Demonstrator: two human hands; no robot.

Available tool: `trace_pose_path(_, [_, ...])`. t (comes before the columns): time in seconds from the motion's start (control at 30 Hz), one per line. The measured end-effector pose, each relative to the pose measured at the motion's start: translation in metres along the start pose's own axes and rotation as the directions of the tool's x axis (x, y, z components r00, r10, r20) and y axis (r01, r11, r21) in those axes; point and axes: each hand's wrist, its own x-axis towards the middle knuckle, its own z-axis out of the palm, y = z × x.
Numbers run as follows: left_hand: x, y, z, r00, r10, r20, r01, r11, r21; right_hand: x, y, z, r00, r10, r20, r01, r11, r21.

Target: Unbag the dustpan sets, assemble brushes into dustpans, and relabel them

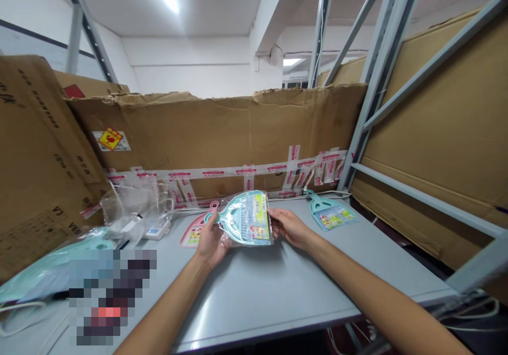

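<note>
A teal dustpan and brush set (242,220) in a clear plastic wrap is held above the table in both hands. My left hand (212,241) is closed round its handle end at the left. At the right edge, my right hand (288,228) pinches the wrapped pack beside its printed label. Behind my left hand, a pink dustpan set (192,230) lies on the table, partly hidden. Another teal dustpan set (331,212) with a colourful label lies farther right, near the back edge.
On the grey table (254,302), teal wrapped packs (51,265) lie at the left, near a pixelated patch. Clear plastic and a white device (156,230) stand behind them. A taped cardboard sheet (222,133) closes the back; metal shelf bars (428,201) stand at the right.
</note>
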Motion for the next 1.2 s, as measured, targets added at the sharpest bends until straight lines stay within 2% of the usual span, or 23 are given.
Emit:
trace_pose_path(0.1, [0.000,0.000,-0.001,1.000,-0.009,0.011,0.009,1.000,0.012,-0.001,0.001,0.002,0.999,-0.038,-0.009,0.038,0.999,-0.022])
trace_pose_path(0.37, [0.002,-0.001,-0.005,0.999,-0.004,0.034,0.003,0.999,0.035,0.002,-0.004,-0.003,0.976,-0.167,-0.136,0.152,0.981,-0.119])
trace_pose_path(0.6, [0.006,0.003,-0.009,0.996,0.061,0.071,-0.061,0.998,0.001,0.002,-0.004,-0.005,0.965,-0.177,-0.195,0.148,0.976,-0.158])
trace_pose_path(0.67, [0.007,0.002,-0.010,0.995,0.078,0.058,-0.078,0.997,0.006,0.002,-0.005,-0.004,0.946,-0.205,-0.251,0.169,0.973,-0.156])
trace_pose_path(0.77, [0.007,0.000,-0.009,0.994,0.093,0.052,-0.093,0.996,0.008,0.001,-0.007,-0.002,0.879,-0.349,-0.325,0.283,0.930,-0.234])
trace_pose_path(0.83, [0.005,0.000,-0.006,0.994,0.100,0.048,-0.101,0.995,0.006,0.001,-0.009,-0.001,0.842,-0.434,-0.321,0.334,0.886,-0.322])
trace_pose_path(0.87, [0.004,0.000,-0.005,0.993,0.105,0.045,-0.106,0.994,0.009,0.001,-0.009,-0.001,0.838,-0.449,-0.312,0.334,0.872,-0.357])
trace_pose_path(0.97, [0.001,0.001,-0.001,0.991,0.127,0.031,-0.128,0.991,0.040,0.002,-0.007,-0.003,0.862,-0.396,-0.316,0.272,0.888,-0.371])
trace_pose_path(1.07, [0.000,0.001,0.000,0.992,0.124,-0.006,-0.123,0.989,0.086,0.004,-0.005,-0.006,0.893,-0.303,-0.332,0.214,0.936,-0.278])
trace_pose_path(1.2, [0.000,-0.001,-0.001,0.995,0.095,-0.020,-0.091,0.986,0.137,0.005,-0.005,-0.009,0.913,-0.269,-0.307,0.213,0.956,-0.203])
